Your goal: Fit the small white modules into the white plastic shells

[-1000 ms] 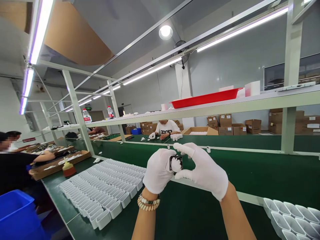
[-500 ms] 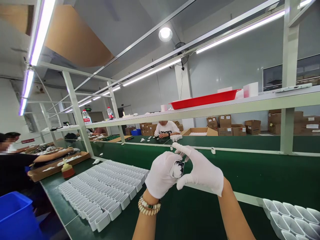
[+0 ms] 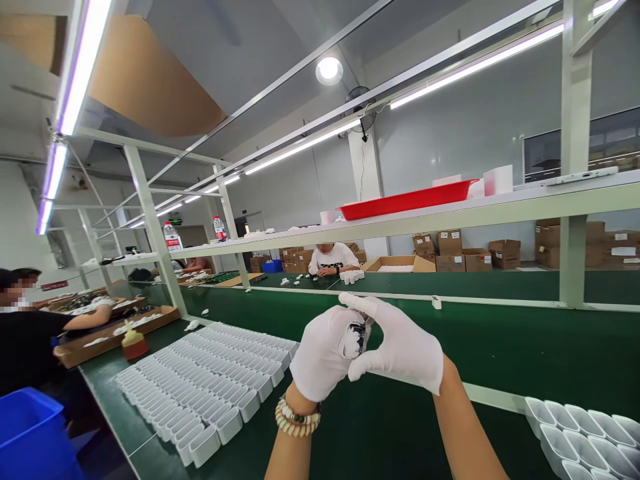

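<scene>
My left hand (image 3: 320,353), in a white glove, grips a small white housing with a black inside (image 3: 354,339) in front of my chest. Its fingers wrap around the back of the piece, and much of it is hidden by the glove. My right hand (image 3: 400,343), also gloved, curves around the same piece from the right. Its thumb is at the lower edge and its forefinger reaches over the top. Below and to the left, long rows of white open cups (image 3: 215,387) stand on the green table. More white cups (image 3: 585,433) are at the lower right.
A green belt (image 3: 500,340) crosses ahead, with a small white part (image 3: 437,303) on its far edge. Above it runs a shelf with a red tray (image 3: 410,200). At left are a squeeze bottle (image 3: 134,343), a blue bin (image 3: 35,427) and a co-worker (image 3: 30,333). Another person sits opposite.
My right hand has moved slightly left, closing in around the housing. The small white part beyond has shifted right. The co-worker at left has drawn an arm back.
</scene>
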`<state>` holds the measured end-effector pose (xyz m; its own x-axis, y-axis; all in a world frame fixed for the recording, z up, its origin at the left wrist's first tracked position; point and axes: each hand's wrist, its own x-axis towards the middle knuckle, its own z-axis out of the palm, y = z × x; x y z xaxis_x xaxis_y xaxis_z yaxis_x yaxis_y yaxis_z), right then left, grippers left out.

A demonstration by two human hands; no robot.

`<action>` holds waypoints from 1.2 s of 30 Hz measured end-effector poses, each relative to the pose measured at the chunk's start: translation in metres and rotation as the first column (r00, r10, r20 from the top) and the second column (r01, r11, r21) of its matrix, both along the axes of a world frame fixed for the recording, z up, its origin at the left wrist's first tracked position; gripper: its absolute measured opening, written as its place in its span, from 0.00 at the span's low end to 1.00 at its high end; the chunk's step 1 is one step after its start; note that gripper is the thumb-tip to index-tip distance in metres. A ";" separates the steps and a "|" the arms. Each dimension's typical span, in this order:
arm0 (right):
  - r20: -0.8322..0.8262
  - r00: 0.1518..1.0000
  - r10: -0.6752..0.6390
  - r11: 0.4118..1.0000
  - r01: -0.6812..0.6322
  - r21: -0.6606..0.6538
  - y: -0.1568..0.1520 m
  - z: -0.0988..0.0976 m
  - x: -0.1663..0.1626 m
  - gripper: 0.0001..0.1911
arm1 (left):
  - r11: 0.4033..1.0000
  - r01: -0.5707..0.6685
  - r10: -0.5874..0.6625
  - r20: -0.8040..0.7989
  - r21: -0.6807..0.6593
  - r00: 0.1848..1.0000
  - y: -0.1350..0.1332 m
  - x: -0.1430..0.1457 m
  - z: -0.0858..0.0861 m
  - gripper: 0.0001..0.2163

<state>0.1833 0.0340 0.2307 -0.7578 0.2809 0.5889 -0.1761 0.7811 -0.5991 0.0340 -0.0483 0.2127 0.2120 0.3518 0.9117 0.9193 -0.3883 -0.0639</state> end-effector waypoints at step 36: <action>-0.391 0.920 -0.018 0.909 0.177 0.376 -0.012 0.001 -0.008 0.14 | 0.905 -0.419 0.422 -0.021 0.077 0.906 -0.004 -0.007 -0.001 0.01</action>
